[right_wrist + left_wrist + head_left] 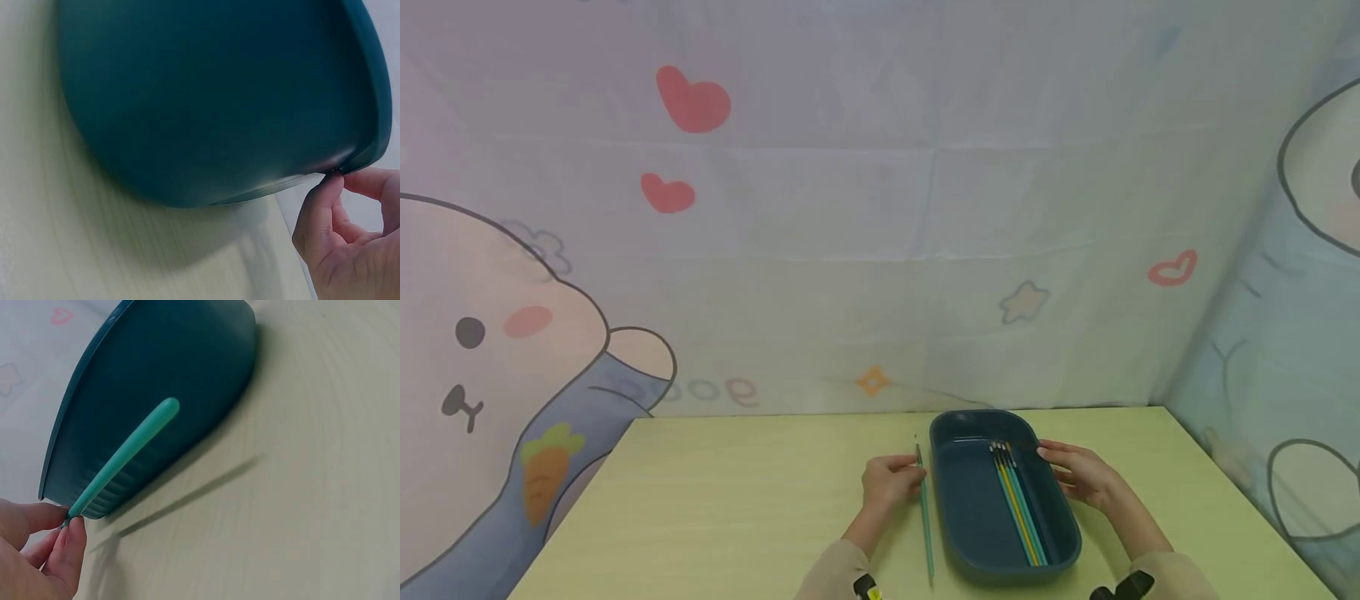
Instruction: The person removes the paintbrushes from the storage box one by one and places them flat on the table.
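On the pale yellow bench, the left hand pinches a teal pencil near its pointed end between thumb and fingertips. The pencil lies just beside the left wall of the dark blue tray, its long body running back toward the person; from the left wrist view its rounded end seems raised a little off the bench, though I can't be sure. I'd judge this as the moment of picking up one loose pencil next to the tray, and the next move would call for lifting it clear of the rim without knocking the wall. Inside the tray, along its right side, several pencils already lie together, yellow and teal, tips pointing away. Further right, the right hand rests against the tray's right rim, fingers loosely curved, one fingertip touching the lip, steadying rather than gripping it.
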### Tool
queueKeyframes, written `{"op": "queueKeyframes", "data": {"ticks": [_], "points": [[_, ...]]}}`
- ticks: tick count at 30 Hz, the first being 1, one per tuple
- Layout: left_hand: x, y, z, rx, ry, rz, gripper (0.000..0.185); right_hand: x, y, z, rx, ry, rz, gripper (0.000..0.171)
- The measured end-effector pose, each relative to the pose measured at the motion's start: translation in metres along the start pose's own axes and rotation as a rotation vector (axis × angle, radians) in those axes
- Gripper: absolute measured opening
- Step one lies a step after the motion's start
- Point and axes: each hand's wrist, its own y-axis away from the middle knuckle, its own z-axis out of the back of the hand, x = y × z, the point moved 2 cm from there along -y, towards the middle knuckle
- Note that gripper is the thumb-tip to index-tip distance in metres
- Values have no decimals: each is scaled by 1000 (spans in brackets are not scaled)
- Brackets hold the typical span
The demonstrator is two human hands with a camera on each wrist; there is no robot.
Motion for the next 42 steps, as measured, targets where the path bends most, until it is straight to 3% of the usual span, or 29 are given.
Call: {"op": "queueKeyframes", "data": {"ticks": [22, 42], "points": [[14, -8, -1, -78, -207, -61, 23, 0, 0, 0, -18, 24, 6, 66], [13, -11, -7, -158, -396, -119, 21, 1, 1, 0, 5, 5, 9, 65]]}}
